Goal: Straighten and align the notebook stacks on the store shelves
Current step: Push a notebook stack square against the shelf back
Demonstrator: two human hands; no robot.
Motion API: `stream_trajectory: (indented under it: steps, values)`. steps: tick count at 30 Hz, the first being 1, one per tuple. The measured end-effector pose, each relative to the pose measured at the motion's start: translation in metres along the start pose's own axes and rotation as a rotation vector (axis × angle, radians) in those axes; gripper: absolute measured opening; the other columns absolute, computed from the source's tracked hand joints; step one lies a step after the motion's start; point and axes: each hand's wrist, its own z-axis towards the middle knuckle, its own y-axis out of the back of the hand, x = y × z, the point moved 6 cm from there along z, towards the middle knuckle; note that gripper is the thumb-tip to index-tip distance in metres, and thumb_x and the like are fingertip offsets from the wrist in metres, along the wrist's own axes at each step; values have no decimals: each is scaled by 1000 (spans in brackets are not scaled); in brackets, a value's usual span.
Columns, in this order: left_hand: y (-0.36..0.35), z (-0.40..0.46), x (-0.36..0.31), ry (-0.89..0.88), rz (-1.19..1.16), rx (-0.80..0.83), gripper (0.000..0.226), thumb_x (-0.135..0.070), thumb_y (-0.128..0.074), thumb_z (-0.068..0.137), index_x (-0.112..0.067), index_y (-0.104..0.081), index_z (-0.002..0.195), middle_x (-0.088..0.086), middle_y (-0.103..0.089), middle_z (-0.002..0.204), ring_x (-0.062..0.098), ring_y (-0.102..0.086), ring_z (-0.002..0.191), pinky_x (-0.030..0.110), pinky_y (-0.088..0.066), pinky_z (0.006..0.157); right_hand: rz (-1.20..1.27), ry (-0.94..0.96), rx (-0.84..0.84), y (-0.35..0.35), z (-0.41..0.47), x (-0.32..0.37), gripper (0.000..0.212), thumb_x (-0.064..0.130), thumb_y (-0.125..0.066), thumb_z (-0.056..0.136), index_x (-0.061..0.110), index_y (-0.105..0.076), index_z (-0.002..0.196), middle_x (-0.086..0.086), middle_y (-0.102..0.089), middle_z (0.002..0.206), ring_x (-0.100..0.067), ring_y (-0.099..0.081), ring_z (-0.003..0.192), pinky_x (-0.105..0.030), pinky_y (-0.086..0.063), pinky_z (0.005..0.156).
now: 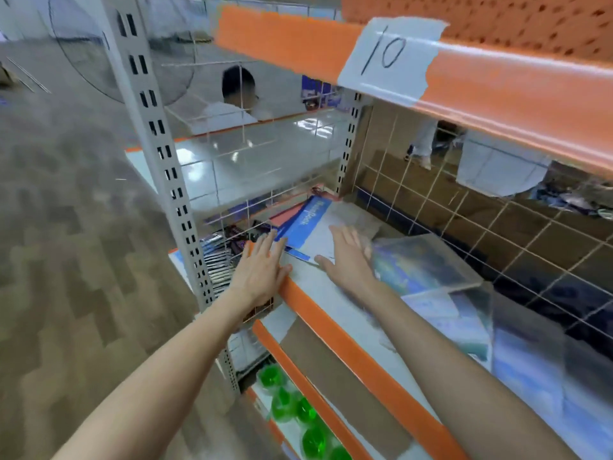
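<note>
**Q:** While both hands are flat on the shelf, which step is running?

**A:** I am squaring the blue notebook stack (pixel 306 227) at the far left end of the middle shelf (pixel 318 283). My left hand (pixel 262 270) is pressing its 9 o'clock edge, fingers straight, gripping nothing. My right hand (pixel 348 257) is lying flat on the cover, fingers straight too.

**Q:** What is the next move calling for?

**A:** My judgement: the stack is sitting skewed to the orange shelf lip (pixel 331 323), so I am planning a push from both sides until its edges run parallel.

**Q:** What is getting in the way?

**A:** The wire grid (pixel 232 207) is crowding my left hand at 9 o'clock. Wrapped notebooks (pixel 424 263) are lying loose at 3 o'clock, just beside my right hand. Green bottles (pixel 298 410) are sitting below at 6 o'clock, well apart.
</note>
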Motion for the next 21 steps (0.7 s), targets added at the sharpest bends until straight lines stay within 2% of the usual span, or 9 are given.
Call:
stream_trajectory:
  steps: [4,7,9,11,12,13,16,21]
  values:
    - [-7,34,14,-106,-3,57,67,-44,-32,99,-13,-1,151,10,-3,158,24,-3,145,39,0,116,-18,-31,25,-16,24,5,93,53,-56,87,22,4,152,-7,5,160,-24,9,146,-49,1,115]
    - [-15,52,19,-206,-1,131,74,-52,-31,96,-12,1,150,8,-1,158,23,-3,145,39,-1,116,-26,-95,67,-24,34,3,103,62,-57,82,25,10,151,-8,16,158,-24,13,146,-49,3,115]
    - [-16,62,20,-282,21,163,85,-66,-17,87,-12,2,150,7,1,158,22,-4,145,38,0,116,-65,-145,125,-32,36,1,105,69,-53,80,25,12,150,-9,20,157,-24,14,146,-47,6,115]
    - [-16,70,21,-352,48,178,103,-74,0,68,-12,2,150,6,3,159,20,-3,145,39,0,117,-105,-191,197,-39,34,-3,103,72,-46,81,22,10,151,-9,16,158,-21,13,146,-46,7,115]
    - [-18,73,20,-385,53,189,103,-74,0,67,-13,2,151,6,5,159,20,-2,146,39,1,117,-131,-204,222,-42,32,-3,100,72,-43,83,20,8,152,-9,13,159,-21,12,146,-45,6,116]
    - [-21,75,20,-412,46,201,95,-73,-6,76,-15,1,151,5,6,159,20,0,146,38,2,116,-155,-213,234,-43,29,-3,99,72,-42,84,18,6,152,-8,11,159,-20,10,146,-45,6,117]
    - [-29,76,21,-451,-27,259,71,-55,-27,96,-18,-1,151,1,7,159,18,5,146,38,6,115,-193,-240,219,-44,19,1,92,66,-43,88,19,2,153,-8,7,160,-20,8,147,-45,6,117]
    - [-27,70,18,-492,-22,243,65,-50,-29,98,-20,-6,151,0,0,159,18,1,146,42,4,116,-246,-300,151,-43,5,8,70,47,-41,97,19,-8,152,-4,-3,160,-17,-2,147,-43,2,117]
